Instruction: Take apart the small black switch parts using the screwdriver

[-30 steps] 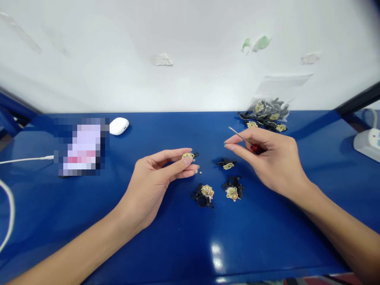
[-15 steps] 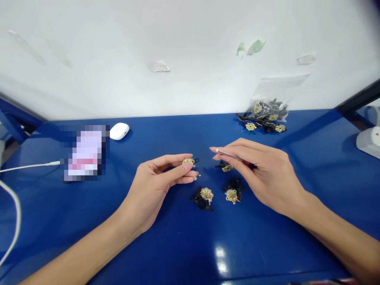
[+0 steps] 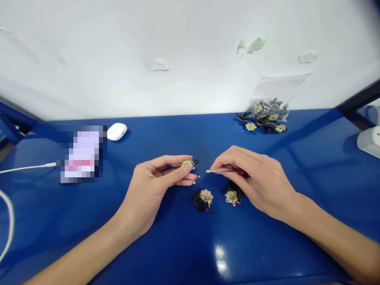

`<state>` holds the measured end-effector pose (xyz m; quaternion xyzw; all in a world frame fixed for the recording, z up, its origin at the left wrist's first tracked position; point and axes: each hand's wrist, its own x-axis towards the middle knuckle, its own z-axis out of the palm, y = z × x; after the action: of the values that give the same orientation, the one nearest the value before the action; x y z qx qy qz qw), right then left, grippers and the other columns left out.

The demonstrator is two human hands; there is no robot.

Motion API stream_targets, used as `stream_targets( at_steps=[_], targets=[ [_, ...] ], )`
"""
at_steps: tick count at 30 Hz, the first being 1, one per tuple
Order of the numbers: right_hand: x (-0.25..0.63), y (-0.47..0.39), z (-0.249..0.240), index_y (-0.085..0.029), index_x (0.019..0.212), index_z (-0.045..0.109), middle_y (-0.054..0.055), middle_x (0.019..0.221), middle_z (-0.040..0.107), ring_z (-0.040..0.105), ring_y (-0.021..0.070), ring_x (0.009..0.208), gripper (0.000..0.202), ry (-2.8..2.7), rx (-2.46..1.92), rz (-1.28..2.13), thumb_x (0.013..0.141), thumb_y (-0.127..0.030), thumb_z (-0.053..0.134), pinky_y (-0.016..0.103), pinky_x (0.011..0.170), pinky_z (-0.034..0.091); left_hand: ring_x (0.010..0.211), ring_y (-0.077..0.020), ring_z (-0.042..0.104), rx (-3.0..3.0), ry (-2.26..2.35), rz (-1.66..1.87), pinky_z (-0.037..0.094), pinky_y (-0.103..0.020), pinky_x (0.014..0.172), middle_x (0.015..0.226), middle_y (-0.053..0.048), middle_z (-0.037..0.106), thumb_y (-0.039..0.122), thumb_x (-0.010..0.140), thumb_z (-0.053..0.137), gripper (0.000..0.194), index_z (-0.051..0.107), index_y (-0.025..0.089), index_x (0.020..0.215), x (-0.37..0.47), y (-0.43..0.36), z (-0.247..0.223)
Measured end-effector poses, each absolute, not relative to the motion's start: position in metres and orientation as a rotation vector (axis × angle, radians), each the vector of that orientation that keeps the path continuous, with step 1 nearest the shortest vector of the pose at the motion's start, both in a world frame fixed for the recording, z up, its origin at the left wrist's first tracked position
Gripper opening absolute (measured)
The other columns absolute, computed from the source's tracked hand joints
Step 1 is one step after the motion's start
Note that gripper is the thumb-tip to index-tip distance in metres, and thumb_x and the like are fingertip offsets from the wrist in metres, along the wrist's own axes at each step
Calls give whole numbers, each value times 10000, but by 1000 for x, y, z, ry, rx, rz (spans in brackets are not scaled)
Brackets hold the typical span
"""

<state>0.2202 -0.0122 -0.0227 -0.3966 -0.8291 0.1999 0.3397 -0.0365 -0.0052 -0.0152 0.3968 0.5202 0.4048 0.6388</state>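
Observation:
My left hand pinches a small brass-coloured part with a black loop between thumb and fingers. A screwdriver with a metal shaft and red handle is in my right hand, its tip pointing left toward the left fingertips without touching them. Between the hands, a tiny metal piece shows beside my left fingertips. Below lie two black and brass assemblies, one at the middle and one nearer my right hand. My right fingers hide most of another dark part behind them.
A clear bag with black and brass parts stands against the wall, more such parts before it. At the left are a blurred phone, a white case and a cable. A white device sits far right.
My right hand has lowered, and the screwdriver tip has moved down and left, now nearly level. It covers the part behind it more. My left hand keeps its pinch with little movement.

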Motion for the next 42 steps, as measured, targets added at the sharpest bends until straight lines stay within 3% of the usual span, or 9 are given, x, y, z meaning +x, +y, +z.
stream_targets(
  at_steps=[6,12,17,19,24,29,42],
  targets=[
    [221,-12,-23,-193,1334,764,75,1190,857,808,156,972,272,-2194,-938,447,1165,-81,583,251,829,615,823,-144,827,890,1160,908,692,-170,769,999,-65,902,339,872,1049,244,961,222,1067,-37,-5,-16],
    [224,-14,-29,-172,1255,790,44,1168,893,834,144,976,249,-2296,-855,387,1157,-52,594,225,794,598,834,-142,829,882,1159,920,678,-157,768,966,-61,901,347,860,1059,264,961,225,1072,-38,-4,-18],
    [222,-15,-31,-226,1203,856,31,1134,848,700,83,697,315,-2270,-898,315,1126,-23,628,220,605,501,816,-143,816,881,1141,900,669,-164,739,945,-67,895,352,861,1057,261,963,224,1068,-37,-5,-18],
    [220,-14,-32,-217,1196,862,37,1108,836,690,89,682,304,-2266,-921,318,1132,-37,626,236,592,490,818,-144,811,881,1150,903,668,-167,738,928,-61,885,359,858,1059,264,963,230,1068,-37,-5,-18],
    [218,-12,-37,-172,1233,831,58,1141,860,800,150,891,220,-2278,-939,375,1169,-115,629,270,723,557,815,-127,795,882,1153,899,653,-148,733,968,-53,886,362,863,1054,272,963,239,1088,-38,-5,-19],
    [213,-12,-39,-170,1150,805,46,1073,852,797,167,876,184,-2322,-966,295,1184,-159,624,304,777,555,825,-134,793,874,1148,903,651,-153,742,923,-52,873,363,861,1054,274,962,230,1082,-39,-6,-20],
    [202,-10,-49,-204,1055,845,19,1010,841,760,156,775,244,-2341,-1075,103,1188,-238,644,332,635,425,838,-135,772,846,1174,911,629,-169,723,959,-60,873,344,847,1062,276,964,235,1081,-39,-3,-21]
  ],
)
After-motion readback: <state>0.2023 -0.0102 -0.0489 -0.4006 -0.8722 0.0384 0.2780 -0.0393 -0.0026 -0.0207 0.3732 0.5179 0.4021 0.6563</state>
